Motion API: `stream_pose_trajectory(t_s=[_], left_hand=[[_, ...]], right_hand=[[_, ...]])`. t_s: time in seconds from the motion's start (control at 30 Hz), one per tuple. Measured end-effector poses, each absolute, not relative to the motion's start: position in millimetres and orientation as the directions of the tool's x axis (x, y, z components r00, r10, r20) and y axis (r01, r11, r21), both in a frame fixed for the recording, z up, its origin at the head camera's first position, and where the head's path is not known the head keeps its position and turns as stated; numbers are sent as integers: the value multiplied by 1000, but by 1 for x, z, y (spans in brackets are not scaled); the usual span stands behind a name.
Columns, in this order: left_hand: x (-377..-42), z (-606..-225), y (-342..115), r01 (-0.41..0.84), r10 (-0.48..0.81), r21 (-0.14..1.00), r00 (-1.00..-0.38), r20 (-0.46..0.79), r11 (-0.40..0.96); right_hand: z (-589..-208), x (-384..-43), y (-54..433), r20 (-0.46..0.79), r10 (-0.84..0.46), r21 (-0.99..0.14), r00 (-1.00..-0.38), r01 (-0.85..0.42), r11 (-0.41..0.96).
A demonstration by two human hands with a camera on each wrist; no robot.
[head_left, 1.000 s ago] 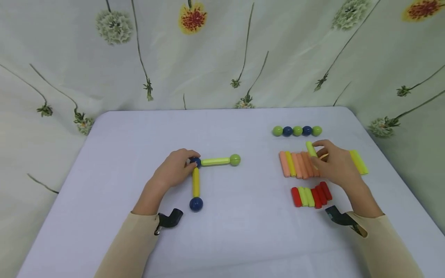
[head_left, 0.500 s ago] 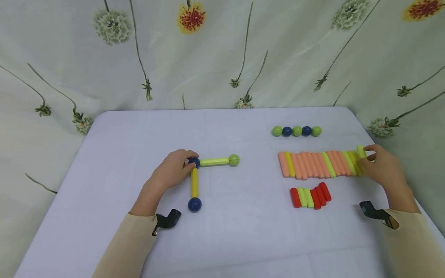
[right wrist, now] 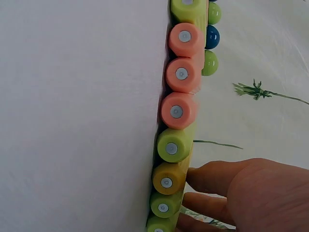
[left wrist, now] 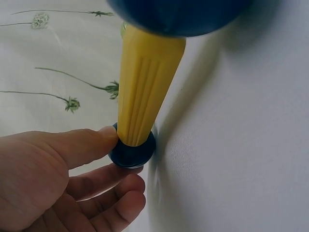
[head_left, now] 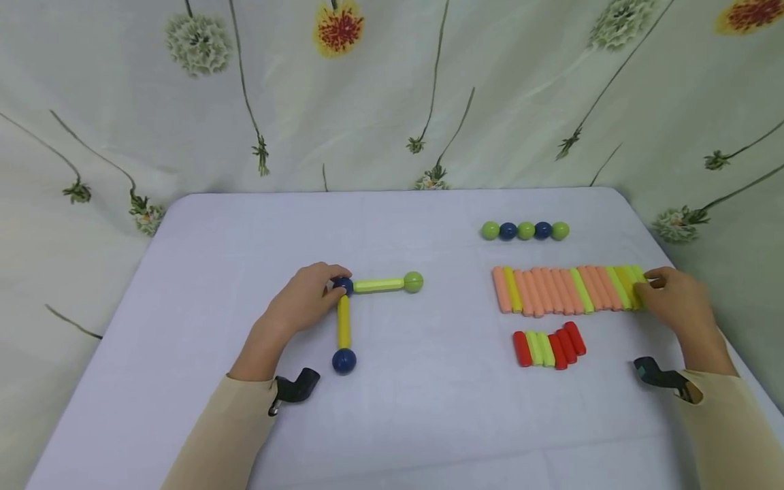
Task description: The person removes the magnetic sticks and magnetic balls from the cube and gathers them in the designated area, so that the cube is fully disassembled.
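Observation:
My left hand pinches a blue ball between thumb and fingers, at the corner of an L shape. From that ball a light green stick runs right to a green ball. A yellow stick runs toward me to a second blue ball. My right hand is at the right end of a long row of sticks. Its thumb and fingers are on a light green stick there, close to a yellow stick. The fingers partly hide these end sticks.
Peach sticks make up most of the long row. Nearer me lies a shorter row of red sticks and light green sticks. Several green and blue balls are lined up behind. A white cloth covers the table.
My right hand has moved from the row's middle to its right end. The green stick it held tilted half a second ago now lies flat in the row. My left hand has stayed put.

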State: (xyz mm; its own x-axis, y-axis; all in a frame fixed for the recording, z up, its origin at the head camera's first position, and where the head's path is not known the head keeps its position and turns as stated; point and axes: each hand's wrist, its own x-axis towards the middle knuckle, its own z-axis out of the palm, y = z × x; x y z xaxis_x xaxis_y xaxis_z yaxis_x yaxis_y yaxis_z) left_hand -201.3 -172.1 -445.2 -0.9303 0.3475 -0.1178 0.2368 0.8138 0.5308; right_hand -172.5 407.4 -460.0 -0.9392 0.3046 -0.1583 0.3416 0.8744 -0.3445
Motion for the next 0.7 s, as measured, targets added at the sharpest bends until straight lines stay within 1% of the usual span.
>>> stream_pose_trajectory(t_s=[0.37,0.6,0.7], left_hand=[[-202,-444,-173,227,348,541,-928,-131,810],[-201,-445,-173,231,348,531,-929,-129,815],[-201,-444,-172,242,351,522,-929,-119,818]], right_hand=[[-460,-177,399,-140,301,-348,-943,332,877],[-461,-179,390,-149,299,-354,-943,333,874],[-458,-178,385,-141,297,-332,-944,328,884]])
